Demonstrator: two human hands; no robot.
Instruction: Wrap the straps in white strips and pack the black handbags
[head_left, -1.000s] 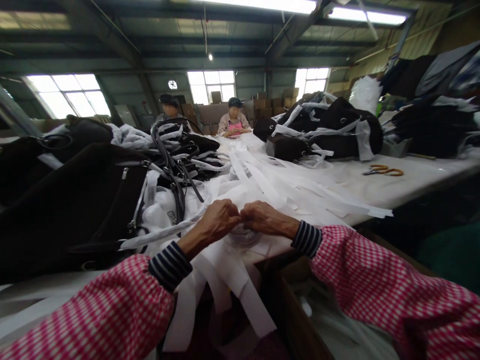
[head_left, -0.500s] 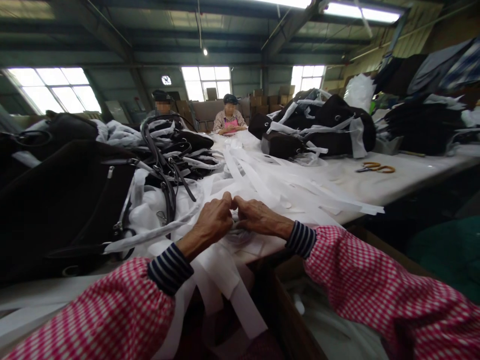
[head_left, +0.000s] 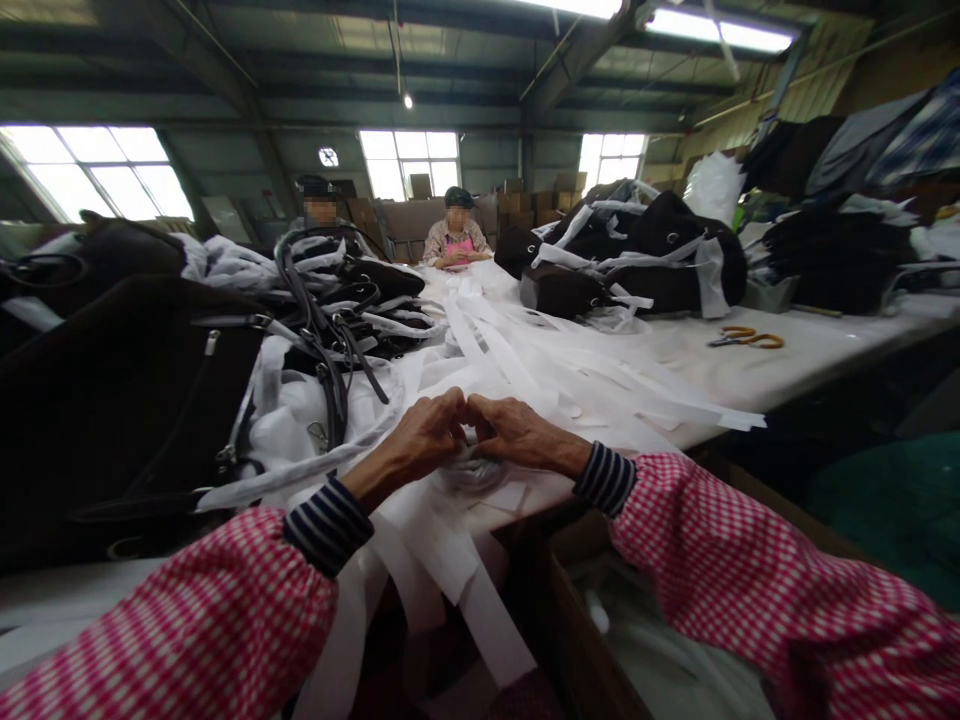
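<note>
Knuckles nearly touching, my left hand (head_left: 431, 430) and my right hand (head_left: 517, 430) meet over the near part of the table. Fingers on both are bent in and pinched, and what lies between the fingertips is hidden. Right below them sits a rounded, pale, ring-like thing (head_left: 476, 472), partly covered by the hands. White strips (head_left: 555, 355) of thin material spread out beyond my hands. More loose strips (head_left: 491, 625) hang over the table's front edge. A strap wrapped in white (head_left: 300, 475) runs from a black bag (head_left: 127, 400) towards my left wrist.
Black bags and dark straps (head_left: 341, 370) pile up at the left. Another heap of black bags (head_left: 637, 250) stands at the right, with orange-handled scissors (head_left: 746, 338) nearby. An open box (head_left: 592, 640) is below the table edge. Two people sit across the table.
My left hand has tilted slightly and its forearm has shifted a little left, showing more of the ring-like thing underneath. The right hand is nearly still. The whole view has shifted slightly.
</note>
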